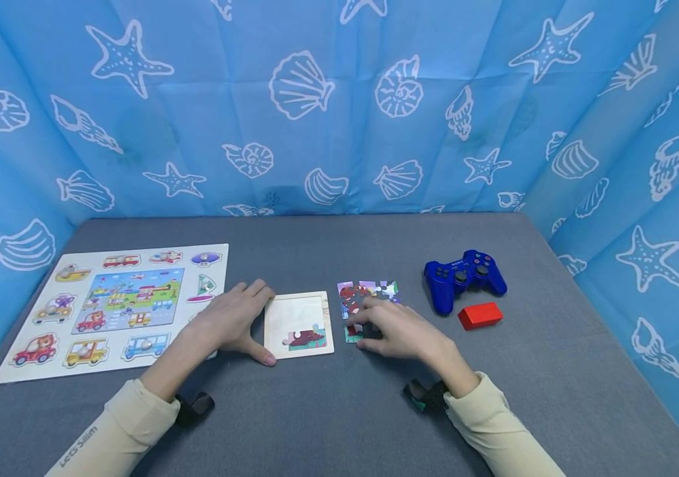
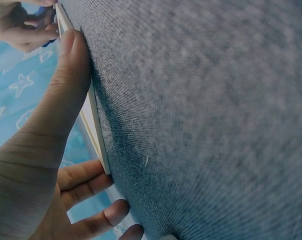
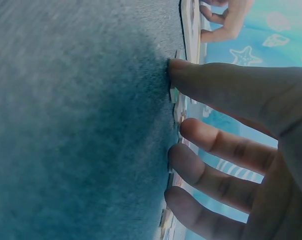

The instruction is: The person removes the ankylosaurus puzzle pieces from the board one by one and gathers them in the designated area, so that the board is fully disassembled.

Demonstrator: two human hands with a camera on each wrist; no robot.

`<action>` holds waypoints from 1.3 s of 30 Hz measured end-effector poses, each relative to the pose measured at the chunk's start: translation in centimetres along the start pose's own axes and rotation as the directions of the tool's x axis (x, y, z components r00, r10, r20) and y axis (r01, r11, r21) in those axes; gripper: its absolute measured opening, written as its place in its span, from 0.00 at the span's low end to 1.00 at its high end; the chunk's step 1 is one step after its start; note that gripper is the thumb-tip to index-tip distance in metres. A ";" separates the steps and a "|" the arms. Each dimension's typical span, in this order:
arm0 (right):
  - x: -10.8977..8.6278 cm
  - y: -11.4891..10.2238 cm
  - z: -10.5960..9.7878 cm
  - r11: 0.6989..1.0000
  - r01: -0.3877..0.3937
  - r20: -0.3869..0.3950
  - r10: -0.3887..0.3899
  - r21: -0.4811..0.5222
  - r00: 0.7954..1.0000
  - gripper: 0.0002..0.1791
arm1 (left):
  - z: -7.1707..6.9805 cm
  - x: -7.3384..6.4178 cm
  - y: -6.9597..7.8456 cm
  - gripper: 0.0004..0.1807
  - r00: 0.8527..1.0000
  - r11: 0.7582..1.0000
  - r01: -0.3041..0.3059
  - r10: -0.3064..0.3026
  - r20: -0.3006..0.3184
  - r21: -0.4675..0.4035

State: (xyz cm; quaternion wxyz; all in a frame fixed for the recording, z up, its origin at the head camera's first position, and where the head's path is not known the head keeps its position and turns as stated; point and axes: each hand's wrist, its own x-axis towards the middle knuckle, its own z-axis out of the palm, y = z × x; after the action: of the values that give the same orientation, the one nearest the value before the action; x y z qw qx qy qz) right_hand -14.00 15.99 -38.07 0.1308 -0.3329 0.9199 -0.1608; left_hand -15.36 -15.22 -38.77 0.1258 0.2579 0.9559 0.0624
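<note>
A square wooden puzzle tray [image 1: 294,311] lies flat, with a few joined jigsaw pieces [image 1: 307,338] in its lower right. My left hand [image 1: 234,318] holds the tray by its left side, thumb at the near corner and fingers at the far corner. In the left wrist view, the thumb [image 2: 73,60] lies along the tray's edge. Beside the tray is a patch of colourful jigsaw pieces [image 1: 354,291], partly hidden by my right hand [image 1: 395,328]. That hand touches the pieces with spread, slightly bent fingers; in the right wrist view, its thumb [image 3: 186,75] meets a piece's edge.
A large vehicle peg puzzle board [image 1: 112,351] lies at the left, close to my left hand. To the right are a blue game controller [image 1: 461,278] and a red block [image 1: 480,315]. A blue curtain [image 1: 339,132] hangs behind the grey table [image 1: 327,424].
</note>
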 end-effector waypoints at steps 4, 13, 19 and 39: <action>0.1 -0.4 -0.1 1.000 0.015 -0.019 -0.015 -0.008 1.000 0.20 | 0.0 0.0 0.0 0.63 1.000 1.000 0.005 -0.005 0.005 -0.002; 1.6 -2.3 -0.4 0.997 0.079 -0.034 -0.079 -0.006 0.996 0.19 | -0.1 0.0 -0.1 0.63 1.000 1.000 0.002 -0.002 0.004 -0.003; 3.2 -4.2 -0.3 0.991 0.135 -0.008 -0.135 0.008 0.991 0.19 | 0.0 0.0 -0.1 0.63 1.000 1.000 0.005 -0.005 0.007 -0.003; 6.1 -6.8 1.1 0.978 0.207 0.035 -0.207 0.003 0.978 0.16 | 0.1 0.0 -0.1 0.63 1.000 1.000 0.002 -0.002 0.006 -0.008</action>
State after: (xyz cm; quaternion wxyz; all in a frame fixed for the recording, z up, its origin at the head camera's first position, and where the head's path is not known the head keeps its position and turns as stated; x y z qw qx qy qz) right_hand -14.26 6.79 -37.26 0.1292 -0.4298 0.8778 -0.1674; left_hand -15.38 -15.34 -38.84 0.1298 0.2565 0.9556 0.0654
